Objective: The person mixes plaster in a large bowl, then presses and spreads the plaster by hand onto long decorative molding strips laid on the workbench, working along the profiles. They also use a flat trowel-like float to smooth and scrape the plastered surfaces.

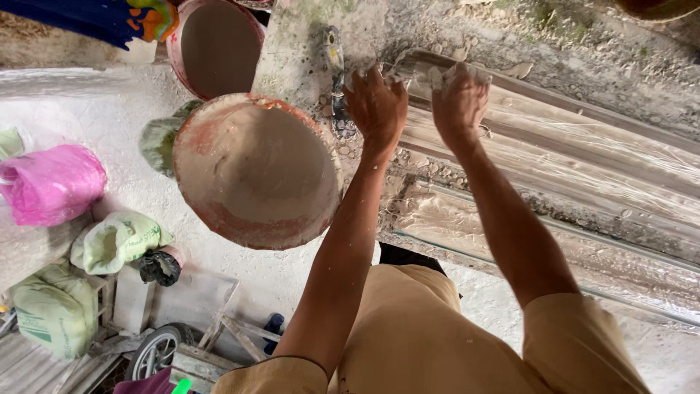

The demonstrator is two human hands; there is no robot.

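Observation:
Both my arms reach out over a long plaster-coated mould (554, 157) that runs off to the right. My left hand (375, 106) has its fingers spread and presses on the white plaster at the mould's near end. Beside it, my right hand (459, 102) is curled around a clump of wet white plaster (450, 73) at the same end. Both hands are smeared with plaster. A scraper with a pale handle (335, 73) lies just left of my left hand. A red basin (255, 171) coated with plaster sits left of my left forearm.
A second red basin (215, 44) stands behind the first. On the dusty floor to the left lie a pink bag (51, 182), a pale green bag (117, 241) and a green sack (55, 310). A small wheel (157, 350) and wooden pieces lie near the bottom.

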